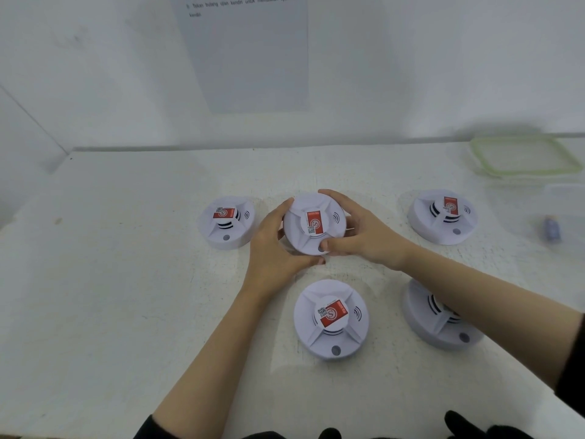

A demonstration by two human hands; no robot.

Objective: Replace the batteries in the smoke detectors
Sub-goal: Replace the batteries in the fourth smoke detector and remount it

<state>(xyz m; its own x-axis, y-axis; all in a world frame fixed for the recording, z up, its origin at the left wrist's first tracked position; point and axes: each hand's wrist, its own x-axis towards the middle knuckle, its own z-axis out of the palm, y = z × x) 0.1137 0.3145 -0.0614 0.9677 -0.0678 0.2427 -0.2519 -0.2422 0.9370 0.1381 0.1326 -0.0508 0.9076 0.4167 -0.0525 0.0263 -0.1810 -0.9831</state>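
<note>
Several round white smoke detectors with red labels lie on the white table (110, 280). The middle detector (311, 224) is held between both hands. My left hand (273, 248) wraps its left and lower edge. My right hand (357, 231) grips its right side, thumb on the front rim. Other detectors lie at the left (226, 221), at the far right (443, 217), near the front centre (330, 320) and at the front right (438, 321), the last one partly hidden under my right forearm.
A clear plastic box lid with a green rim (522, 156) lies at the back right. A clear container (563, 217) beside it holds a small blue battery (552, 229). A printed sheet (247, 52) hangs on the white wall behind the table.
</note>
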